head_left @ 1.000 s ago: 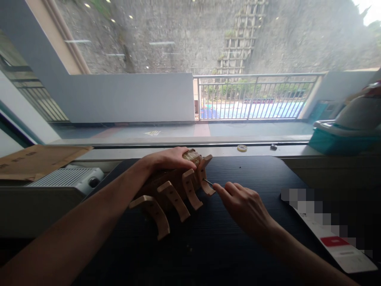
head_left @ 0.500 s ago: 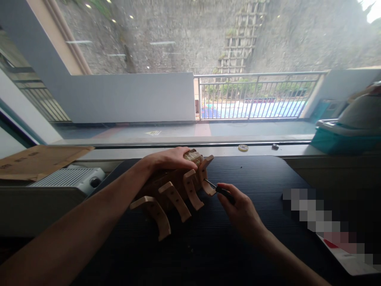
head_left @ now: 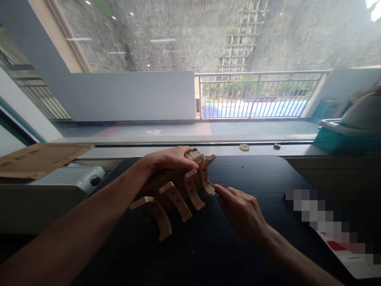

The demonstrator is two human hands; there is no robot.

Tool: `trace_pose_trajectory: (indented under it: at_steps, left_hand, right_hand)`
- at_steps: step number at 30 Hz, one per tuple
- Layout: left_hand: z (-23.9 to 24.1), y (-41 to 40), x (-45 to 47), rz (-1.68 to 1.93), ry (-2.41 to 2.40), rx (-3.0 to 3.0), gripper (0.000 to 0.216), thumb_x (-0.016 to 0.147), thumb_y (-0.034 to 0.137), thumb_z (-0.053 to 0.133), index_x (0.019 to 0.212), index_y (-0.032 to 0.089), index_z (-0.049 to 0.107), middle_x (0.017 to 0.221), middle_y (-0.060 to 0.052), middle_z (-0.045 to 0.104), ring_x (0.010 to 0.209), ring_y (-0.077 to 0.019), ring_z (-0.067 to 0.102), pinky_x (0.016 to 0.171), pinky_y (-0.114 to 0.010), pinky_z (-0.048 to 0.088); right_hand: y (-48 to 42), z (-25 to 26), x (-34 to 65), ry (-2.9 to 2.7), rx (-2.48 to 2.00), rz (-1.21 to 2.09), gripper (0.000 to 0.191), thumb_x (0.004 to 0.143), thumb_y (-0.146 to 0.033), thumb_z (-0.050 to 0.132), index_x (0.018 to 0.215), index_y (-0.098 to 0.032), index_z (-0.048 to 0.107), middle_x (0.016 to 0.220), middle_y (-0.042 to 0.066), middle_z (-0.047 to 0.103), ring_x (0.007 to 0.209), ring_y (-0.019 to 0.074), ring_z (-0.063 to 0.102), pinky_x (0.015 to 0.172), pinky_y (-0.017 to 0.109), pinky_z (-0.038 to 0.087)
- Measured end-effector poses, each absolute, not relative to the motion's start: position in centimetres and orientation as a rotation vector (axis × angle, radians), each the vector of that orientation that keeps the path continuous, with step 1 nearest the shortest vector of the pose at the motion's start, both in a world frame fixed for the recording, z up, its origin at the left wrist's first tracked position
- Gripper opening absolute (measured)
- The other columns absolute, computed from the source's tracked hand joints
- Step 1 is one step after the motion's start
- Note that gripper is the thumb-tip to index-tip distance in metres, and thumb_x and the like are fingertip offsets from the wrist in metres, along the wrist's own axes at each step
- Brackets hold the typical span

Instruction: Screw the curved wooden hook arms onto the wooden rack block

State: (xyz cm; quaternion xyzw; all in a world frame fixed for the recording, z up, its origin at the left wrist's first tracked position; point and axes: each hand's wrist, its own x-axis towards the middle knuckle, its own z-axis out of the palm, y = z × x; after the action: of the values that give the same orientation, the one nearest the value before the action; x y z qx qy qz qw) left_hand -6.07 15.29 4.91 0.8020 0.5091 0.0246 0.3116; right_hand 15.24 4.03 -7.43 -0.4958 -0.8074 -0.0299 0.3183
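My left hand [head_left: 174, 159] is wrapped over the top of a brown wooden coat rack [head_left: 178, 180], gripping it near its bark-like far end [head_left: 195, 156]. Several curved pale wooden hooks stick out from the rack in a row, among them the nearest hook [head_left: 162, 220] and the farthest hook [head_left: 206, 174]. My right hand [head_left: 242, 204] is closed round a screwdriver [head_left: 210, 183]; its handle is mostly hidden in the fingers. The shaft points into a hole in the farthest hook. Whether a screw sits there is too small to see.
The rack lies on a dark table [head_left: 250, 174] by a window. On the sill are a tape roll [head_left: 244, 147], a small dark object [head_left: 277, 146] and a teal bin [head_left: 335, 139]. Cardboard [head_left: 44, 155] lies over a white heater [head_left: 71, 176] at left. A blurred-out item is at right.
My right hand has turned over the screwdriver, so the back of the hand now faces up and covers more of the handle. The left hand and the rack have hardly moved.
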Motion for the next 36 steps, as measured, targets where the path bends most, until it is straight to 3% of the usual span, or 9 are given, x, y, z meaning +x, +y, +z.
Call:
trace_pose_trajectory:
  at_steps: [4, 7, 14, 17, 21, 25, 29, 32, 36]
  left_hand:
    - [4.9, 15.2, -6.1, 0.071, 1.342, 2.102, 0.055, 0.068, 0.050, 0.063, 0.112, 0.019, 0.055, 0.101, -0.004, 0.067, 0.092, -0.0232, 0.062, 0.073, -0.028, 0.047]
    - [5.1, 15.1, -5.9, 0.068, 1.361, 2.100, 0.054, 0.068, 0.050, 0.062, 0.112, 0.019, 0.055, 0.099, -0.004, 0.067, 0.092, -0.0238, 0.063, 0.072, -0.028, 0.048]
    - [5.0, 15.0, -5.9, 0.070, 1.380, 2.112, 0.052, 0.068, 0.048, 0.063, 0.110, 0.019, 0.055, 0.099, -0.003, 0.067, 0.092, -0.0230, 0.063, 0.071, -0.027, 0.047]
    - [4.8, 15.3, -6.1, 0.065, 1.357, 2.123, 0.052, 0.068, 0.049, 0.063, 0.110, 0.019, 0.054, 0.101, -0.003, 0.066, 0.092, -0.0229, 0.062, 0.070, -0.026, 0.047]
    - [4.6, 15.7, -6.4, 0.061, 1.341, 2.137, 0.055, 0.068, 0.052, 0.064, 0.111, 0.020, 0.054, 0.102, -0.003, 0.066, 0.091, -0.0223, 0.062, 0.070, -0.027, 0.046]
    - [4.5, 15.8, -6.4, 0.070, 1.321, 2.135, 0.055, 0.068, 0.051, 0.064, 0.112, 0.019, 0.054, 0.104, -0.004, 0.065, 0.091, -0.0221, 0.062, 0.069, -0.026, 0.046]
    - [4.6, 15.7, -6.3, 0.073, 1.350, 2.144, 0.056, 0.068, 0.051, 0.064, 0.113, 0.019, 0.054, 0.105, -0.004, 0.066, 0.093, -0.0222, 0.062, 0.071, -0.026, 0.046]
    - [4.8, 15.4, -6.2, 0.073, 1.377, 2.140, 0.055, 0.069, 0.051, 0.063, 0.113, 0.019, 0.055, 0.104, -0.004, 0.067, 0.094, -0.0225, 0.062, 0.072, -0.026, 0.046]
    - [5.0, 15.1, -6.0, 0.061, 1.367, 2.136, 0.054, 0.069, 0.049, 0.063, 0.113, 0.018, 0.056, 0.105, -0.004, 0.067, 0.095, -0.0232, 0.062, 0.072, -0.026, 0.046]
  right_hand:
    - [4.0, -7.7, 14.8, -1.686, -1.391, 0.598, 0.033, 0.092, -0.036, 0.050, 0.117, -0.019, 0.063, 0.104, 0.006, 0.071, 0.091, 0.0190, 0.066, 0.074, 0.028, 0.050]
    - [4.0, -7.7, 15.1, -1.625, -1.412, 0.712, 0.033, 0.091, -0.039, 0.050, 0.114, -0.020, 0.064, 0.101, 0.006, 0.072, 0.092, 0.0203, 0.066, 0.071, 0.028, 0.050]
    - [4.1, -6.0, 15.7, -2.321, -1.237, -0.368, 0.035, 0.086, -0.007, 0.050, 0.117, -0.018, 0.063, 0.073, 0.002, 0.065, 0.058, 0.0150, 0.056, 0.050, 0.027, 0.032]
    - [4.5, -5.7, 15.5, -2.333, -1.164, -0.486, 0.029, 0.086, -0.008, 0.051, 0.108, -0.017, 0.067, 0.066, 0.001, 0.061, 0.054, 0.0137, 0.052, 0.049, 0.028, 0.029]
    - [4.5, -6.7, 14.8, -2.125, -1.178, -0.139, 0.025, 0.091, -0.020, 0.047, 0.103, -0.016, 0.069, 0.070, 0.003, 0.065, 0.059, 0.0140, 0.057, 0.054, 0.027, 0.037]
    - [4.3, -7.5, 14.0, -1.627, -1.332, 0.540, 0.030, 0.089, -0.035, 0.051, 0.106, -0.017, 0.069, 0.096, 0.008, 0.072, 0.084, 0.0197, 0.065, 0.072, 0.029, 0.048]
    - [4.3, -7.1, 14.3, -1.416, -1.376, 0.864, 0.036, 0.088, -0.044, 0.050, 0.103, -0.018, 0.069, 0.096, 0.008, 0.071, 0.096, 0.0237, 0.064, 0.073, 0.030, 0.049]
    - [4.2, -6.4, 15.2, -1.693, -1.482, 0.626, 0.038, 0.086, -0.039, 0.052, 0.117, -0.020, 0.063, 0.091, 0.006, 0.070, 0.084, 0.0215, 0.065, 0.065, 0.029, 0.048]
    - [3.9, -5.6, 16.7, -2.199, -1.340, -0.128, 0.037, 0.087, -0.014, 0.049, 0.122, -0.017, 0.058, 0.084, 0.004, 0.066, 0.067, 0.0164, 0.059, 0.056, 0.027, 0.040]
